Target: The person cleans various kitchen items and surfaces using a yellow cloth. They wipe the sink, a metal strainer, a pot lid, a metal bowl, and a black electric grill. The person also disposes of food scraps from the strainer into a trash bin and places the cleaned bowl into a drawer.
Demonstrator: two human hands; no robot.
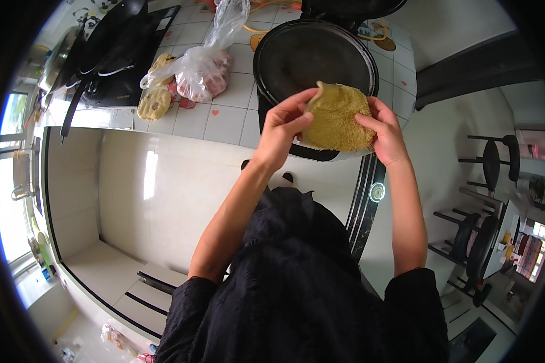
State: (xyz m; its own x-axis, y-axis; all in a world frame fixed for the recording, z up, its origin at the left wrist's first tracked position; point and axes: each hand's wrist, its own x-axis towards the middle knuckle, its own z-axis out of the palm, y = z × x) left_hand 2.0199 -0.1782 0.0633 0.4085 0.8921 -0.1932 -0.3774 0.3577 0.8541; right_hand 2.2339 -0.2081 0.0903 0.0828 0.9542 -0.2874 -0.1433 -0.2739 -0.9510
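Note:
Both my hands hold a yellow-olive cloth [338, 119] with a rough, looped surface, spread flat between them. My left hand [284, 127] pinches its left edge, thumb in front. The right edge is gripped by my right hand [383, 129], thumb also on the near face. Just beyond the cloth is a round black electric griddle [315, 54], its lid [354, 7] raised at the back. The cloth and my hands cover part of the griddle's near rim. Whether the cloth touches the plate, I cannot tell.
On the tiled counter [243, 88] a clear plastic bag [202, 75] holds something pinkish, beside two pale yellow round pieces [154, 104]. Farther left, a black wok [111, 41] rests over a black cooktop [111, 93], its handle jutting past the counter edge. Dark chairs [474, 245] stand at right.

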